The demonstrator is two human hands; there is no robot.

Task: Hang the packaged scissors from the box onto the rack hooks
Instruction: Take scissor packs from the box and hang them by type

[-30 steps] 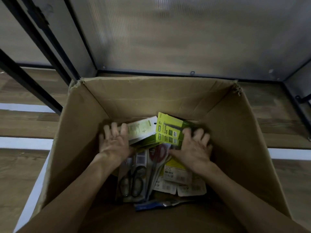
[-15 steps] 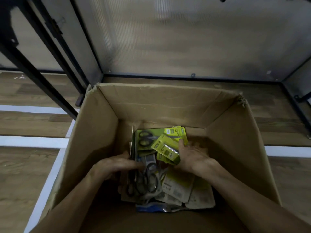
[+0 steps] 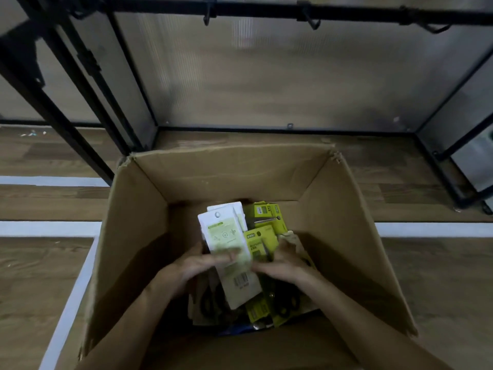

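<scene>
Since the half-second-earlier frame, both hands had drawn together and lifted a bundle of packs upright off the heap. A pale card back now faced the camera where green fronts had shown. The view had tipped up too, bringing the rack bar [image 3: 266,10] into the top of the frame.

Cardboard box [image 3: 128,236] on the wood floor [image 3: 40,276], flaps open. Bundle sat mid-box, nearer the far wall than the near edge.

Left hand [image 3: 197,265]: fingers curled across the front of the white-backed pack [image 3: 226,243], gripping it just above its barcode. The pack stood tilted, hang-hole end towards the far wall.

Right hand [image 3: 284,265]: closed round the yellow-green packs [image 3: 260,244], which touched the white one's right edge; fingertips nearly met the left hand's. Motion blur here, finer finger detail unclear.

Loose packaged scissors [image 3: 285,305] with black handles lay on the box bottom under both wrists, towards the near edge.

Hooks [image 3: 206,18] hung from the bar, well apart from the box, in front of the translucent panel [image 3: 266,76].
</scene>
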